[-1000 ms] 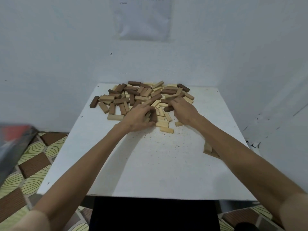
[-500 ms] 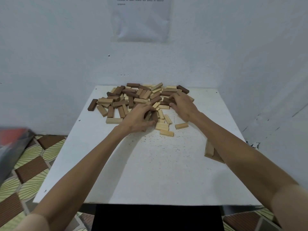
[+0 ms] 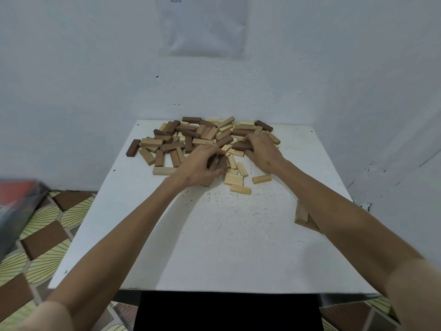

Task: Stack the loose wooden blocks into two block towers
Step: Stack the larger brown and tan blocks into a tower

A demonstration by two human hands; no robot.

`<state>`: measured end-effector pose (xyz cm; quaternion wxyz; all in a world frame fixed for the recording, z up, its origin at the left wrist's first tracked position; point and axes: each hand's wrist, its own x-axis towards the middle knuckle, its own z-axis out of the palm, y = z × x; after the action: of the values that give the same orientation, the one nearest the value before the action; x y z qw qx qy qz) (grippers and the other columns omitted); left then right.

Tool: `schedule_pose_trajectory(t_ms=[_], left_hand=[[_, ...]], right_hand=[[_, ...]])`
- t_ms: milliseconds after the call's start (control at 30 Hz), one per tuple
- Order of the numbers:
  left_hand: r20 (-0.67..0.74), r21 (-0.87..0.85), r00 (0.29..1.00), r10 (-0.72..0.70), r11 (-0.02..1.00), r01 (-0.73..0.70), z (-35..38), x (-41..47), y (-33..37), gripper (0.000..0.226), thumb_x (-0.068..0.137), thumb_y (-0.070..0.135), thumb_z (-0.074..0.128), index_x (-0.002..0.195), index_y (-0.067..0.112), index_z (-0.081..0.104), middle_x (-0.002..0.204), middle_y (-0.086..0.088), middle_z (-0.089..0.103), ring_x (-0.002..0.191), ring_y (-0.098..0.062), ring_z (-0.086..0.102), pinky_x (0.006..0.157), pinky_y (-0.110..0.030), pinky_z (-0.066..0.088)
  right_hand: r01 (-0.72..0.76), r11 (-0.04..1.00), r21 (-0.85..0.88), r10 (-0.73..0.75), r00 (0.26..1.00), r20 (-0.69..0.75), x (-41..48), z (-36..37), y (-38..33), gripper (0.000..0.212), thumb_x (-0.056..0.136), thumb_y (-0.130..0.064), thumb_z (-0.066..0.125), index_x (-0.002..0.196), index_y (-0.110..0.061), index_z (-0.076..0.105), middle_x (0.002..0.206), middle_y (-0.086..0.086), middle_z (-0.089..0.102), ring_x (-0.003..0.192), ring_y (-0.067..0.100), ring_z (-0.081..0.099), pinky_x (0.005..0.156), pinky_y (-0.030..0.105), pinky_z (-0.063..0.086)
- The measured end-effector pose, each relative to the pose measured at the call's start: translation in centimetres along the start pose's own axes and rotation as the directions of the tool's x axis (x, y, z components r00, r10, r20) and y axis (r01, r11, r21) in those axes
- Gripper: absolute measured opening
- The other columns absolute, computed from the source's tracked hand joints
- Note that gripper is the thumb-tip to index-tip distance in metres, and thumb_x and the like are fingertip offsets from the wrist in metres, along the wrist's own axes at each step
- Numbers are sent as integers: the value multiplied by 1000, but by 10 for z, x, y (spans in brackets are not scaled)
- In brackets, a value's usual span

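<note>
A: Where are the wooden blocks [image 3: 205,137]?

B: They are heaped loose at the far end of the white worktop [image 3: 214,247]. Light and dark ones are mixed, most lying flat and crossing one another.

A: And the hands?

B: Both reach into the near edge of the heap. The left hand [image 3: 198,167] lies knuckles up, and its fingers [image 3: 213,151] curl over a dark block [image 3: 223,162] while the thumb closes in from the near side. The right hand [image 3: 262,151] is just beside it. Its fingers [image 3: 249,139] wrap round a brown block [image 3: 241,146] that lies crosswise.

A: Any strays?

B: A few. A pale block [image 3: 240,188] lies alone in front of the heap, nearest the camera. A second pale block [image 3: 261,179] lies just to its right, below the right wrist. A lone dark piece [image 3: 133,148] sits off the heap's left side. Near the worktop's right edge, well apart from the heap, some light pieces [image 3: 301,214] lie partly hidden by the right forearm [image 3: 346,223]. I cannot tell how many.

A: What surrounds it all?

B: There is a paper sheet [image 3: 202,25] on the white wall behind. A patterned floor [image 3: 43,237] shows at the left, and above it a blurred red and grey thing [image 3: 16,204].
</note>
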<state>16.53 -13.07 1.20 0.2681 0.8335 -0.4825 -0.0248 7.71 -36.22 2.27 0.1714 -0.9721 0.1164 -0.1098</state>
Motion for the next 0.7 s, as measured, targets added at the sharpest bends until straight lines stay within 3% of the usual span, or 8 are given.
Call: schedule_pose_trajectory(t_ms=[167, 333, 433, 533, 600, 700], left_hand=[[-28, -42, 999, 22, 999, -23, -8, -9, 8, 53, 86, 37, 79, 134, 20, 63, 135, 4, 61, 127, -15, 52, 106, -36, 45], [-41, -53, 995, 94, 994, -96, -10, -39, 26, 51, 85, 35, 80, 131, 19, 64, 150, 6, 53, 137, -13, 47, 103, -27, 37], [-54, -113, 995, 89, 989, -95, -10, -65, 36, 51, 85, 35, 81, 130, 21, 65, 140, 6, 60, 133, -11, 49, 105, -27, 40], [-21, -147, 996, 92, 985, -94, -6, -92, 42, 52, 84, 41, 81, 131, 26, 63, 134, 10, 60, 131, -10, 51, 105, -30, 45], [27, -130, 995, 92, 988, -88, -3, -109, 43, 55, 83, 43, 80, 133, 29, 61, 139, 14, 57, 143, -10, 41, 109, -31, 44], [69, -73, 993, 94, 993, -89, 6, -127, 42, 56, 84, 44, 77, 136, 31, 60, 142, 15, 56, 137, -7, 44, 111, -37, 44]], right_hand=[[27, 992, 119, -23, 999, -38, -23, -18, -13, 25, 97, -8, 67, 121, -10, 59, 110, 3, 61, 101, 18, 52, 77, 28, 38], [36, 980, 195, -10, 991, -134, -73, -29, -38, 22, 91, -6, 71, 110, -13, 62, 101, 6, 67, 95, 24, 64, 80, 46, 57], [-2, 970, 242, 41, 987, -157, -109, -29, -51, 22, 90, -9, 71, 109, -15, 64, 100, 4, 71, 83, 18, 64, 74, 34, 56], [-29, 959, 281, 71, 988, -139, -150, -23, -65, 26, 92, -10, 71, 117, -15, 65, 107, 4, 71, 92, 18, 63, 77, 24, 50], [-53, 955, 291, 88, 990, -110, -175, -15, -73, 36, 94, -12, 70, 130, -13, 64, 117, 7, 71, 104, 21, 64, 90, 31, 52], [-80, 961, 266, 99, 994, -56, -201, 1, -76, 40, 95, -12, 68, 135, -9, 64, 126, 9, 69, 117, 25, 63, 102, 38, 50]])
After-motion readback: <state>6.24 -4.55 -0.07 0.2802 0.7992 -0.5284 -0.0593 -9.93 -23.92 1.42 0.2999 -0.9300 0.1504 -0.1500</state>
